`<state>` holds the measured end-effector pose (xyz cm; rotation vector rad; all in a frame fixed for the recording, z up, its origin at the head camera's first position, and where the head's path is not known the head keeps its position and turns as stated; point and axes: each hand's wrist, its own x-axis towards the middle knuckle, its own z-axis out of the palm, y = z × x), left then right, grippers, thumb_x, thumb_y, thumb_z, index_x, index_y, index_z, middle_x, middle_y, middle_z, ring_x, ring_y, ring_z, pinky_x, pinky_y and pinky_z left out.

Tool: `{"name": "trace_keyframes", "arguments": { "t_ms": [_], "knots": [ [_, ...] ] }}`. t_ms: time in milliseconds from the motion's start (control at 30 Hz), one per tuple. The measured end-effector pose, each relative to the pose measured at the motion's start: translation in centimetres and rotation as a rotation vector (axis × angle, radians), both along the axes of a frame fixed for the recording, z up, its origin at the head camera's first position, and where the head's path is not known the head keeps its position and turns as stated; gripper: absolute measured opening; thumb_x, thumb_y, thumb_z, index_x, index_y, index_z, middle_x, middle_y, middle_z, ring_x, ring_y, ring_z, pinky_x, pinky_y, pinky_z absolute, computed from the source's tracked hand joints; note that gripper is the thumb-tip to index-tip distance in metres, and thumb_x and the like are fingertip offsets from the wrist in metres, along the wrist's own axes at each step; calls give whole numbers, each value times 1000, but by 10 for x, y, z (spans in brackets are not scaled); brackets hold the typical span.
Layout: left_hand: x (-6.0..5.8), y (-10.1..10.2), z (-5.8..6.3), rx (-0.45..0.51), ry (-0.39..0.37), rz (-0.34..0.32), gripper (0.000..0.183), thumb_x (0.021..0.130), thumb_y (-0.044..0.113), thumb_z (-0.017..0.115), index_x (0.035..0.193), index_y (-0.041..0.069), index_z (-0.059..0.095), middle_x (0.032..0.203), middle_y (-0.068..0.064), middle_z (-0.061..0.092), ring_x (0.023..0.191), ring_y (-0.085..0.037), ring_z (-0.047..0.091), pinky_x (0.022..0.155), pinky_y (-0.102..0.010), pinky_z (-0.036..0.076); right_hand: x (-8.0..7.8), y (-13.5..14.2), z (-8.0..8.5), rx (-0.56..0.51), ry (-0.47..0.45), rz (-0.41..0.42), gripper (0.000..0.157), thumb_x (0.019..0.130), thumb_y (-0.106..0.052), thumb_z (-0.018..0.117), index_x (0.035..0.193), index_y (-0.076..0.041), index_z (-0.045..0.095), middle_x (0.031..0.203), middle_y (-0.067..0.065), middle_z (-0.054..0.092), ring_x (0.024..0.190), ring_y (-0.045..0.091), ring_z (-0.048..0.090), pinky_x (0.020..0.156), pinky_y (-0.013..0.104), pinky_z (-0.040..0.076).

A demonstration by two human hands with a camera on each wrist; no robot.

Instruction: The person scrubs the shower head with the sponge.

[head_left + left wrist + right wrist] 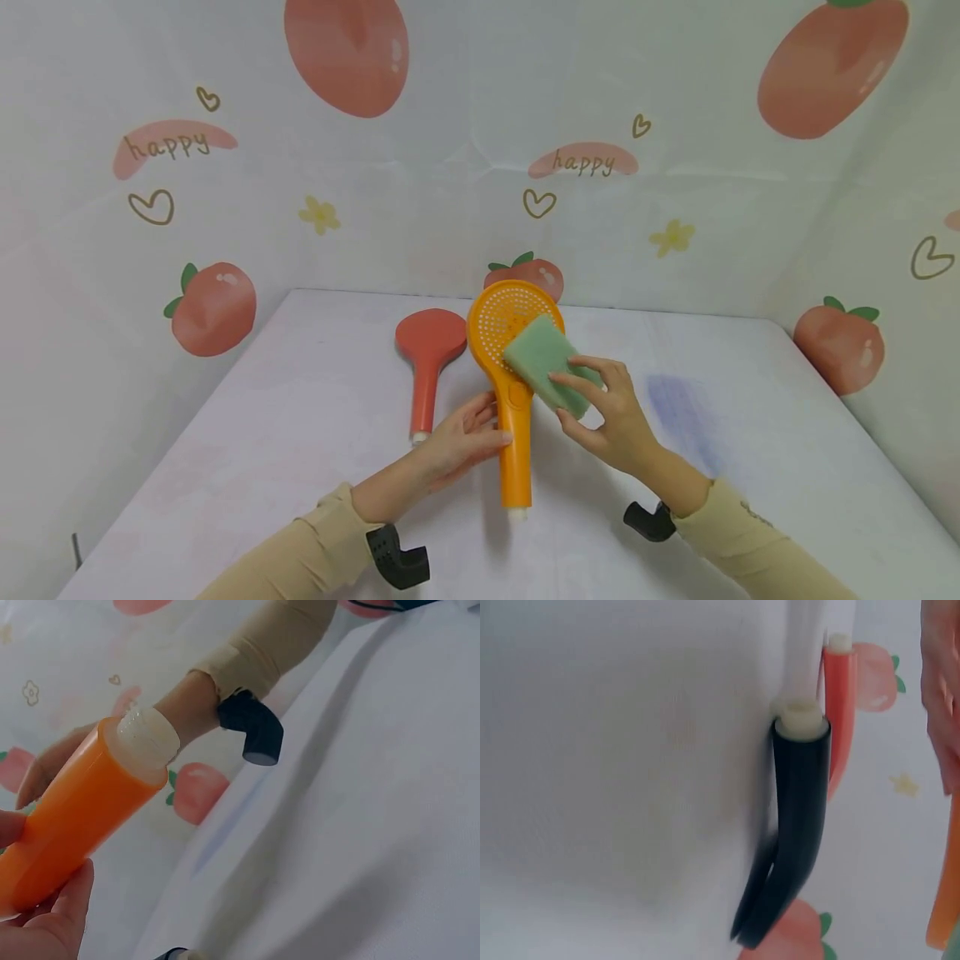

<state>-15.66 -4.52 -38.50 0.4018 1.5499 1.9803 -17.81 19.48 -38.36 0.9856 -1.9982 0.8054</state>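
Note:
An orange handheld shower head (pixel 515 458) is raised above the table, its round perforated face turned toward the head camera. My left hand (pixel 465 437) grips its handle from the left, thumb across the front. In the left wrist view, the handle (pixel 75 817) ends in a white threaded connector. My right hand (pixel 611 417) pinches a light green sponge (pixel 543 358) between thumb and fingers. The sponge lies over the lower right of the perforated face and hides part of it. To the left, a red shower head (pixel 427 358) lies on the table.
A dark shower head (pixel 802 795) with a pale connector lies on the table near the red one in the right wrist view. The white table (pixel 300 467) meets a printed fabric backdrop (pixel 450 192). Black wrist mounts (pixel 397 562) stick out below both sleeves.

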Motion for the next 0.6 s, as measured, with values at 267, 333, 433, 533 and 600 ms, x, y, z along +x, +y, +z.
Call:
{"name": "trace_keyframes", "arguments": {
  "t_ms": [267,333,433,533,600],
  "knots": [
    [-1,0,-1,-19,29,-15,88,88,15,64,150,10,3,156,-10,17,136,-27,36,102,-27,44,7,2,-3,21,-8,66,34,93,-37,48,109,-14,66,114,18,55,105,29,44,82,38,35],
    [-1,0,-1,-21,51,-27,88,87,13,64,151,13,3,154,-11,21,132,-25,40,101,-26,45,9,3,-4,34,9,93,33,93,-36,48,109,-14,66,114,18,55,104,28,44,83,36,35],
    [-2,0,-1,-21,76,-33,86,87,12,64,151,15,7,151,-13,26,127,-22,45,99,-26,47,12,3,-5,62,35,135,31,92,-34,49,109,-14,67,114,18,56,102,28,45,85,33,35],
    [-4,0,-2,-15,87,-33,85,86,11,64,150,16,8,150,-12,27,125,-22,46,99,-26,47,13,2,-5,86,68,164,30,92,-32,49,108,-14,67,113,17,57,99,27,45,85,33,36],
    [-5,-1,-3,-5,94,-37,87,86,9,65,151,15,7,152,-12,25,126,-21,46,100,-27,46,13,1,-5,96,95,170,30,92,-31,49,107,-14,68,112,17,57,98,28,45,85,34,35]
  ]
}}
